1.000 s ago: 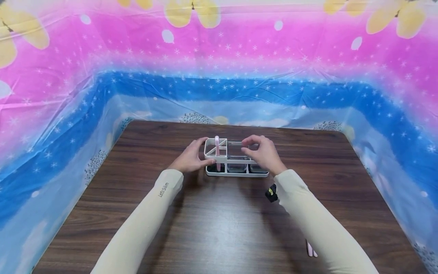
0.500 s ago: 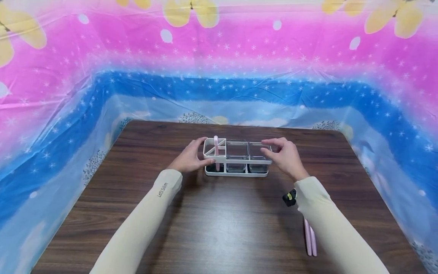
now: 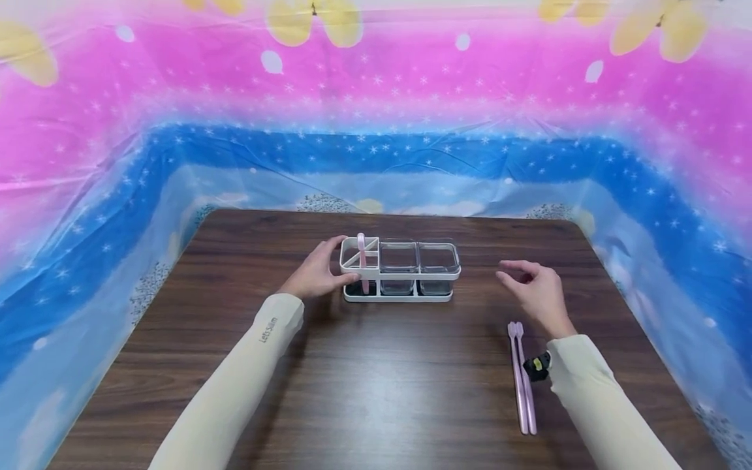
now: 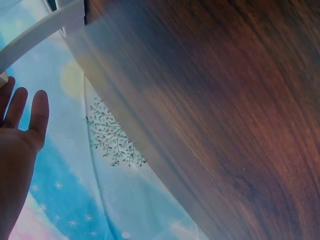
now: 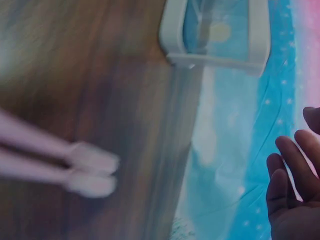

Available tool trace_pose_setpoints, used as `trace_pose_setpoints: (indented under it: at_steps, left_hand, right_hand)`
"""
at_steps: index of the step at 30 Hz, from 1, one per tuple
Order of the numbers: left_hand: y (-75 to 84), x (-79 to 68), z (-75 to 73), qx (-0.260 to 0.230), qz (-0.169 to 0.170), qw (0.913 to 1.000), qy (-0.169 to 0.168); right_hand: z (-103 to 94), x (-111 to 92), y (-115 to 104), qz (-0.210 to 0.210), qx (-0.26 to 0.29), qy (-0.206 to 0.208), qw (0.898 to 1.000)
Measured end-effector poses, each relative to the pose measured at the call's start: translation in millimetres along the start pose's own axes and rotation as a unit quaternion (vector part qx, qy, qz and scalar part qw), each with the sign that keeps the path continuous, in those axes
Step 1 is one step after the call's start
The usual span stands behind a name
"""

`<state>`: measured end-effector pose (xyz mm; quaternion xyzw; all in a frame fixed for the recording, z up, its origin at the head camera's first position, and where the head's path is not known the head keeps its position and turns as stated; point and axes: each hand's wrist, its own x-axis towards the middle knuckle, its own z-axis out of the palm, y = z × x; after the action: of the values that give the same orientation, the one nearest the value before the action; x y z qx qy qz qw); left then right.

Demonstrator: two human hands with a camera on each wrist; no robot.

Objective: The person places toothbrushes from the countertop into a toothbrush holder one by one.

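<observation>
A white toothbrush holder [image 3: 399, 277] with a divided left section and two clear square cups [image 3: 437, 258] stands upright near the back of the table. One slim pink toothbrush [image 3: 362, 254] stands in the divided section. My left hand [image 3: 314, 271] grips the holder's left end, thumb at the front and index finger behind. In the left wrist view, its other fingers [image 4: 39, 112] extend below the white frame. Well to the right of the holder, my right hand [image 3: 537, 294] hovers with nothing in it, thumb and fingers apart. Two pink toothbrushes [image 3: 519, 378] lie side by side just below it.
The dark wooden table [image 3: 376, 378] ends at the back and sides against a hanging pink and blue cloth [image 3: 376, 153]. A small black wrist camera [image 3: 537, 367] sits by the right sleeve, partly overlapping the toothbrushes.
My right hand has left the clear cups and moved right, toward the two pink toothbrushes, which show more fully. The left hand has stayed on the holder.
</observation>
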<state>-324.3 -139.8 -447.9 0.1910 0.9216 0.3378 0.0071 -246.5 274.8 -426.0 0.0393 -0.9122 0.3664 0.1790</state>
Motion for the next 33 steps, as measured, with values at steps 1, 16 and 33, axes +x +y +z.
trace_pose_setpoints:
  at_steps: [1, 16, 33]
  left_hand:
    - [-0.8, -0.7, -0.4, 0.000, 0.000, 1.0000, 0.001]
    - [-1.1, -2.0, -4.0, 0.005, 0.005, 1.0000, 0.003]
    - [3.2, 0.1, 0.4, 0.002, 0.002, 1.0000, -0.001]
  right_hand:
    - [-1.0, -2.8, 3.4, 0.009, -0.002, 0.005, 1.000]
    - [-13.8, -48.4, 51.8, 0.157, -0.075, -0.045, 0.984]
    - [-6.6, -74.7, 56.4, 0.195, -0.097, -0.120, 0.969]
